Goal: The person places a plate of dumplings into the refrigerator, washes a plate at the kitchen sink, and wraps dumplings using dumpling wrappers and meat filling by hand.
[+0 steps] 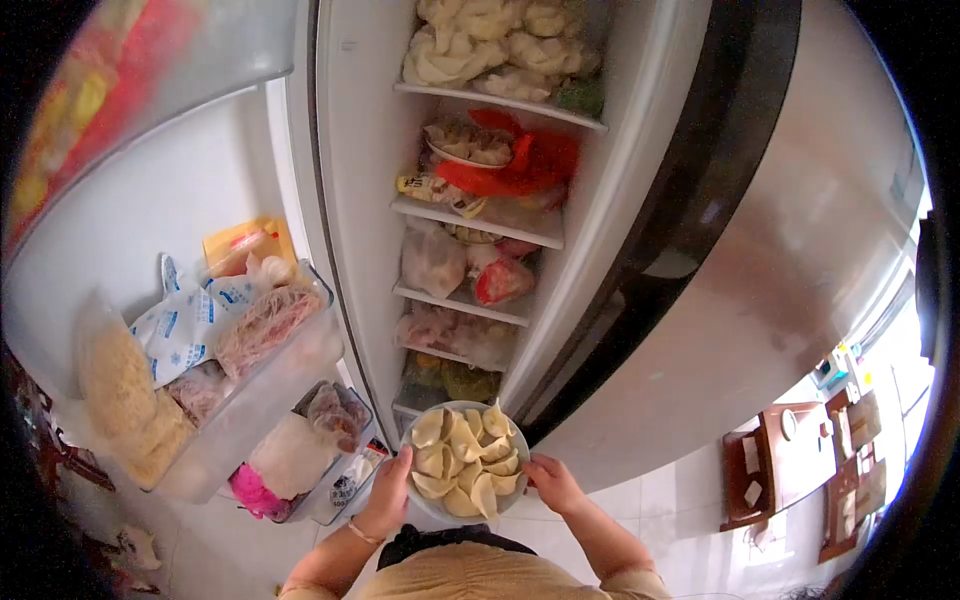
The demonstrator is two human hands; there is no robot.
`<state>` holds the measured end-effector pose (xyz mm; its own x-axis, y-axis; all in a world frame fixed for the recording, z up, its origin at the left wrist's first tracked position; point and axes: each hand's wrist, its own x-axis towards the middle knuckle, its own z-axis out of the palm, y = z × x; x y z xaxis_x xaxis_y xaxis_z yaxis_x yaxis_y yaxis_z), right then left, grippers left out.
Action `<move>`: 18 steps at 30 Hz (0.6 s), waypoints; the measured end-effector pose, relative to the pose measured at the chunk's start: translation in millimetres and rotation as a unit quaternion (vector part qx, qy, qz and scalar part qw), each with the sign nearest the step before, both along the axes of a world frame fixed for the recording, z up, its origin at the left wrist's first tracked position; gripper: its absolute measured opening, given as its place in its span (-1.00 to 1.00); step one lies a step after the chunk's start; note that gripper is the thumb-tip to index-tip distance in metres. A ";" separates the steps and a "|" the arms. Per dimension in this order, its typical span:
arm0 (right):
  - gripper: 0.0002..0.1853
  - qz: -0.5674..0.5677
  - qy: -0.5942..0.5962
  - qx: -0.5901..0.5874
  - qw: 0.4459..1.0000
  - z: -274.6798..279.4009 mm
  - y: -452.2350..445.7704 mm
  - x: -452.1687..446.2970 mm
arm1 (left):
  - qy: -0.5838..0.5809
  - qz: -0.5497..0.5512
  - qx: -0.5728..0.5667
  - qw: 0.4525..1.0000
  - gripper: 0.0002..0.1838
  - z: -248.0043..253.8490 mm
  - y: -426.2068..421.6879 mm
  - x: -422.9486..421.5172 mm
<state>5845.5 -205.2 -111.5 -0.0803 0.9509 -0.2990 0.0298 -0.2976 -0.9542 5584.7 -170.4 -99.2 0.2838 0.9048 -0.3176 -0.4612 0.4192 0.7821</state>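
A pale round plate [428,506] is held level in front of my body, and several uncooked dumplings [465,462] cover it. My left hand [388,498] grips the plate's left edge, thumb near the rim. On the opposite side, my right hand [554,484] is closed on the right edge. The fingers under the plate are hidden. Just beyond it stands the open freezer compartment [360,110], its lowest part partly covered by the plate. On an upper shelf, another dish of dumplings [470,146] sits beside a red plastic bag [530,163].
Bagged food [490,45] fills the top shelf, and more bags [433,258] lie on lower shelves. The open door at left carries bins [250,400] packed with food. A closed steel door [760,220] stands at right. Wooden furniture [775,470] is farther right on the tiled floor.
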 end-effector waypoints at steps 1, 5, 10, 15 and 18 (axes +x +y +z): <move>-0.75 0.009 -0.010 0.008 1.000 5.5 1.7 -0.3 | 0.034 -0.001 0.038 0.999 -0.46 -3.6 1.0 -3.2; -0.75 -0.014 -0.050 0.020 0.998 12.9 18.4 -9.3 | 0.089 -0.003 0.098 0.991 -0.45 -26.5 19.8 -10.5; -0.75 -0.050 -0.008 0.029 0.998 12.2 27.9 -16.8 | -0.009 0.005 0.002 1.000 -0.44 10.9 21.8 -6.8; -0.74 -0.082 -0.021 0.026 0.996 38.1 31.9 -25.2 | 0.038 0.056 0.008 0.998 -0.55 -24.7 23.4 -17.5; -0.75 -0.090 -0.007 0.042 0.995 35.6 38.0 -22.3 | 0.035 -0.003 0.046 0.998 -0.61 -30.0 26.4 -32.4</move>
<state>5823.2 -167.2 -75.9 0.0967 0.9712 -0.2177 -0.0029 -0.2184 -0.9759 5552.3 -144.0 -129.2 0.2700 0.9291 -0.2528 -0.4018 0.3473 0.8473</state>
